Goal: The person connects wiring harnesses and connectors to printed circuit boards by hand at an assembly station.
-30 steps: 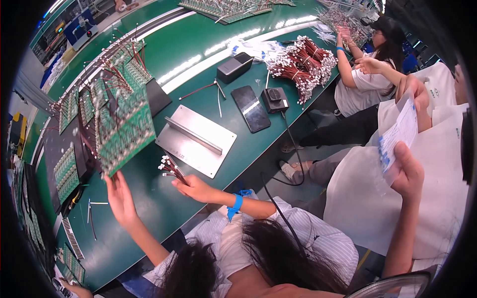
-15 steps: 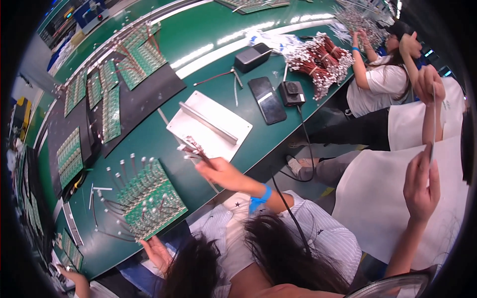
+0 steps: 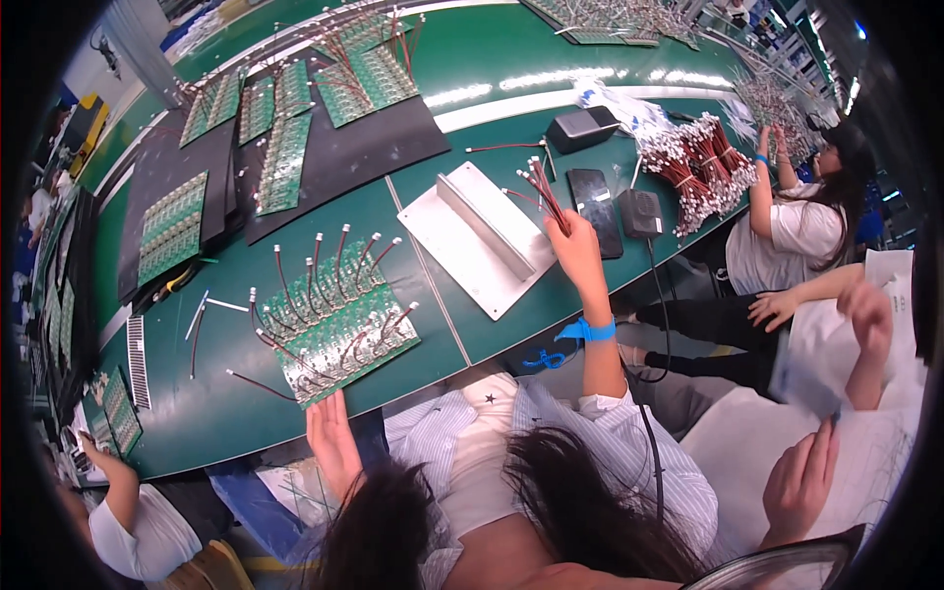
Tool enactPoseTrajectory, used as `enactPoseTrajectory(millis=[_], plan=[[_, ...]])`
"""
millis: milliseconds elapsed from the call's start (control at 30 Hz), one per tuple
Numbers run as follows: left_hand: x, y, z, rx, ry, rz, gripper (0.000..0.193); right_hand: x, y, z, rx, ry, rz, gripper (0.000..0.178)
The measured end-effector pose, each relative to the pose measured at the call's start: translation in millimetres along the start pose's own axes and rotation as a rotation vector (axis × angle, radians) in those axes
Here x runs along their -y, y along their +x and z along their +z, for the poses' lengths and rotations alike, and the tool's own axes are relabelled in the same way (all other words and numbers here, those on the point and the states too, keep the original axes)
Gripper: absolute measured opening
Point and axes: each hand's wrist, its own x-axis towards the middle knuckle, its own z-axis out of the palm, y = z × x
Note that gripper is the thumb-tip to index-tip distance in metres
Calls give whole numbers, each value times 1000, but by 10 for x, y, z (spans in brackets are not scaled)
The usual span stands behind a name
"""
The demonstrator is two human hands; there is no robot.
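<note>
My right hand (image 3: 578, 246), with a blue strap at the wrist, is closed around a small bunch of dark red cables (image 3: 541, 189) with white plug ends. It hovers by the right side of a white plate with an upright ridge (image 3: 452, 231). My left hand (image 3: 332, 438) lies with fingers stretched out at the near edge of a green circuit board panel (image 3: 344, 344); its fingertips meet that edge. Several dark cables with white connectors rise from the panel, and some hang over its left side.
A black phone (image 3: 595, 211), a small black box with a cord (image 3: 641, 213) and a big cable bundle (image 3: 698, 172) lie right. More board panels (image 3: 280, 162) rest on black mats (image 3: 403, 138) at the back left. Co-workers sit at both sides; one person's hands (image 3: 801, 482) are close on the right.
My right hand has moved right with the cables, from the plate's near left side to its right side. The whole view has shifted. My left hand stays at the panel's near edge.
</note>
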Motion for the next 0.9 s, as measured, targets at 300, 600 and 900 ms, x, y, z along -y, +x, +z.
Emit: enactPoseTrajectory(millis=[300, 600, 900], plan=[[-67, -65, 61, -115, 193, 30, 25, 53, 233, 221, -149, -483, -226, 28], [-197, -22, 153, -136, 618, -93, 33, -64, -16, 17, -196, -251, -332, 21], [-197, 74, 201, -74, 944, -160, 39, -219, 574, -234, -275, 114, -325, 16]])
